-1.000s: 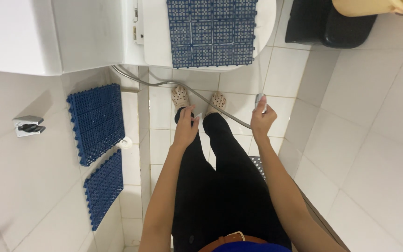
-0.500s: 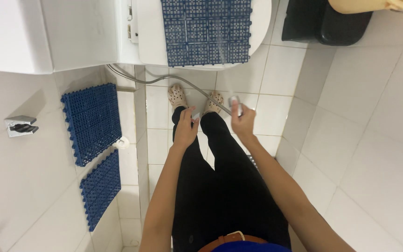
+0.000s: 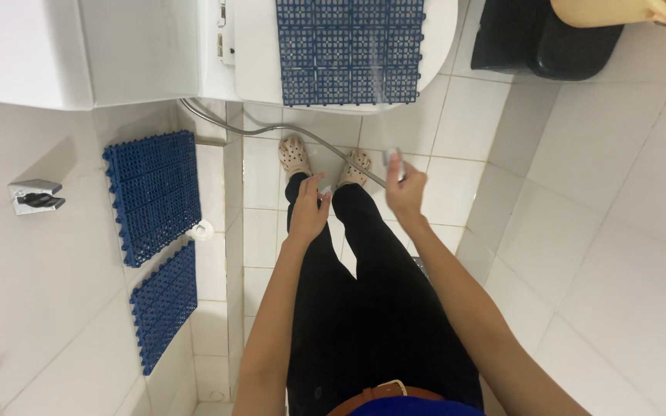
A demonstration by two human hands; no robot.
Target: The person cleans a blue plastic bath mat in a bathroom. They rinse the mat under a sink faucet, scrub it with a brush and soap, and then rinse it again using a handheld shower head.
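Looking down from the head camera, the right hand (image 3: pixel 405 189) is closed round a small silver spray head (image 3: pixel 391 158), held out in front of the body above the white floor tiles (image 3: pixel 464 131). A thin jet of water (image 3: pixel 383 88) leaves it and lands on the blue grid mat (image 3: pixel 348 46) lying on the closed white toilet lid (image 3: pixel 252 54). A grey hose (image 3: pixel 271 129) runs from the spray head across the floor to the wall side, passing over the two beige clogs (image 3: pixel 294 156).

The left hand (image 3: pixel 307 212) hangs free in front of the black trousers (image 3: pixel 364 308) — fingers loosely spread, holding nothing, near the hose but, as far as can be told, not touching it.

Two more blue grid mats (image 3: pixel 156 192) lean against the white wall on the left, one below the other, and a metal holder (image 3: pixel 34 195) is fixed to that wall. A black bin (image 3: pixel 541 38) stands at the top right — beside the toilet.
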